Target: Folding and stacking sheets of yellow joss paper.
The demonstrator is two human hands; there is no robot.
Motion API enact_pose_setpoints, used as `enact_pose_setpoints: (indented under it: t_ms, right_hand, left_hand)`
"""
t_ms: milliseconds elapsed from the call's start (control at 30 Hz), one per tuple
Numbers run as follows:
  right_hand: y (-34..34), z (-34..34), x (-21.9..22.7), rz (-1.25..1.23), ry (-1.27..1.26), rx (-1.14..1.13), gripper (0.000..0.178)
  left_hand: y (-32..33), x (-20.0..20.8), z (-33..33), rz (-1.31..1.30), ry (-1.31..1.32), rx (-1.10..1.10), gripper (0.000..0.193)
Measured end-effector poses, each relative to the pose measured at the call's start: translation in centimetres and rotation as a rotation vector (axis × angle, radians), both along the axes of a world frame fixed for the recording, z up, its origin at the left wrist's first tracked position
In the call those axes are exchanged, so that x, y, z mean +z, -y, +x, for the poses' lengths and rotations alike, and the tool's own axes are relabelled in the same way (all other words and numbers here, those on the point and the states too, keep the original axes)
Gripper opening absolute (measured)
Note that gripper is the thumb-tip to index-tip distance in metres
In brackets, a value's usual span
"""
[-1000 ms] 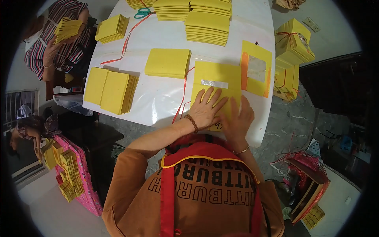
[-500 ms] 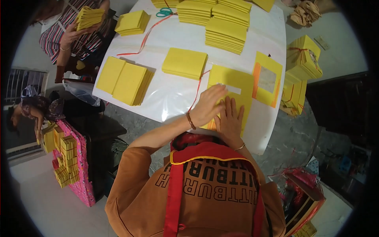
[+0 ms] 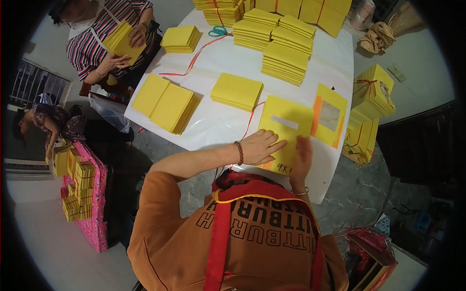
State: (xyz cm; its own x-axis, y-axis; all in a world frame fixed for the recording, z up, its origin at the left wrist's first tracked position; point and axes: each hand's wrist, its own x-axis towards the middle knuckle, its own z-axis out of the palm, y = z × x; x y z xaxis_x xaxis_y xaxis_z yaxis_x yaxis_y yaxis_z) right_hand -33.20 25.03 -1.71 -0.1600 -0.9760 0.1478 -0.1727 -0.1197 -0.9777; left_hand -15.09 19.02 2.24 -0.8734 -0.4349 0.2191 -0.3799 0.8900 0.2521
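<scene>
A flat yellow paper piece [image 3: 300, 114] lies near the front edge of the table, with a whitish strip [image 3: 285, 121] across its middle and dark handwriting at its near edge. My left hand [image 3: 262, 147] rests on its left part, palm down and fingers apart. At its right edge is my right hand [image 3: 304, 155], turned on its side with fingers stretched out and slightly blurred. Whether that hand touches the paper, I cannot tell. A red ribbon [image 3: 252, 120] runs beside the paper's left side. To the right lies another yellow piece [image 3: 320, 127] with orange bands and a greyish window.
Yellow paper stacks [image 3: 237, 91] stand on the white table [image 3: 208, 121], with taller piles [image 3: 286, 63] behind. Teal scissors [image 3: 218, 31] lie near a red ribbon [image 3: 194, 60]. Tied bundles [image 3: 374, 92] stand at the right. Two other people work at the left, one holding yellow papers [image 3: 124, 43].
My right hand has come off the middle of the paper to its right edge. My left hand has shifted toward the near side, uncovering the strip. The whole view has tilted somewhat.
</scene>
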Motion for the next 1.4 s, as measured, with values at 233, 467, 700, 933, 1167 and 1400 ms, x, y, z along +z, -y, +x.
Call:
enact_pose_setpoints:
  t_ms: [233,467,700,933,1167,1400]
  right_hand:
    - [0.6,-6.3,-3.3,0.060,1.484,0.222,0.041]
    - [0.8,-8.8,1.0,-0.056,1.343,0.011,0.037]
    - [-1.5,-8.3,-1.9,0.218,1.137,-0.285,0.034]
    - [-1.3,-5.6,-2.0,0.343,1.003,-0.400,0.031]
    - [-0.6,-5.6,-1.9,0.387,0.949,-0.404,0.030]
    - [-0.9,-5.3,-1.7,0.335,0.842,-0.361,0.027]
  left_hand:
    - [-1.8,-0.4,-2.3,-0.416,0.241,0.053,0.056]
    - [3.8,2.7,0.1,-0.078,-0.119,0.201,0.043]
    - [12.1,-3.4,10.4,-0.443,-0.131,0.541,0.049]
    - [13.5,-7.3,12.3,-0.164,0.092,0.568,0.063]
    - [12.8,-6.6,10.8,-0.075,0.264,0.536,0.061]
    - [11.8,-8.4,10.8,-0.106,0.359,0.579,0.066]
